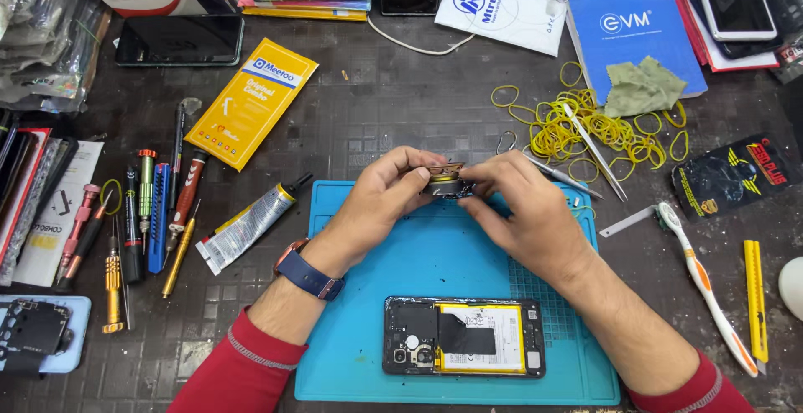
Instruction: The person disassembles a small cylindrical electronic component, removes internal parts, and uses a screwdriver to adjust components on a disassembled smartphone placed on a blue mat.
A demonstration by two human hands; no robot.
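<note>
Head view: a small dark roll of tape [443,184] sits pinched between both hands above the far edge of the blue mat [360,338]. Left hand [386,189] grips one side, right hand [520,205] the other, fingertips meeting. Nearer, an opened phone [464,337] lies on the mat; yellow rubber bands [577,128] lie scattered off right.

Blue mat [376,363], yellow rubber bands [577,133], red sleeves [242,371], orange-and-white toothbrush [707,283], yellow packet [251,102].
</note>
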